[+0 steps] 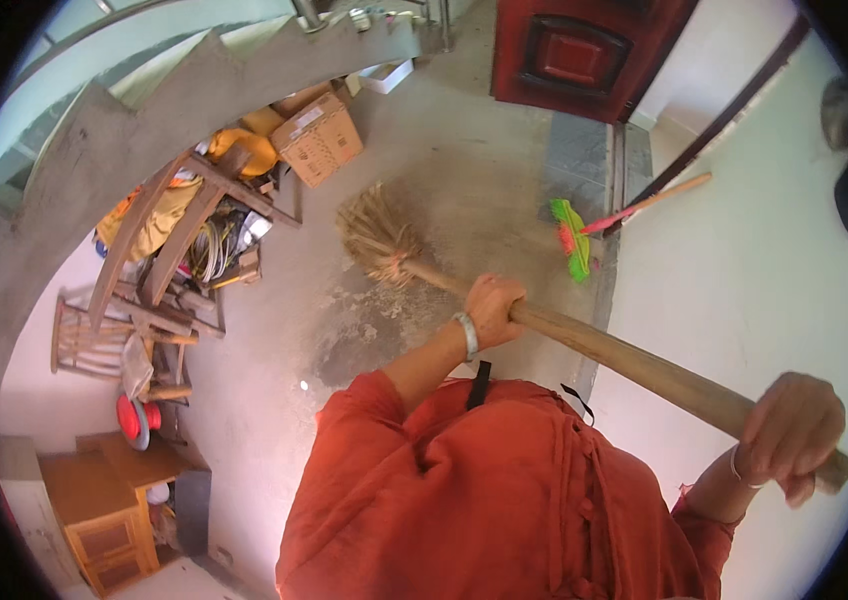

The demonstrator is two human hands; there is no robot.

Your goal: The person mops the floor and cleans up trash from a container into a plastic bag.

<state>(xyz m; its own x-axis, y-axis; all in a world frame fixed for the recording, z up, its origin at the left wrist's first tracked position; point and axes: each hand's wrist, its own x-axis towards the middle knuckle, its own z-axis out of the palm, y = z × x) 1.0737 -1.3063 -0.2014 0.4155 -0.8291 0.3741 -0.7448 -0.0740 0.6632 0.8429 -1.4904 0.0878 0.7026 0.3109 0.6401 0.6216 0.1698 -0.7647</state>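
A straw broom with a long wooden handle (634, 356) slants across the view in both my hands. My left hand (495, 309) is wrapped around the handle's lower part, a pale bangle on its wrist. Near the handle's top end, at the right, my right hand (795, 431) grips it, with a thin bracelet on that wrist. The frayed straw head (375, 232) is at the concrete floor (461, 165), beside a dark, worn patch (364, 330). Whether the bristles press on the floor is hard to tell.
A green and red brush head on a pole (577, 238) leans by the right wall. Cardboard box (319, 139), wooden frames (191, 232) and a bamboo chair (93, 337) crowd the left under curved stairs (161, 112). A wooden cabinet (112, 510) stands lower left, a red door (581, 56) at the top.
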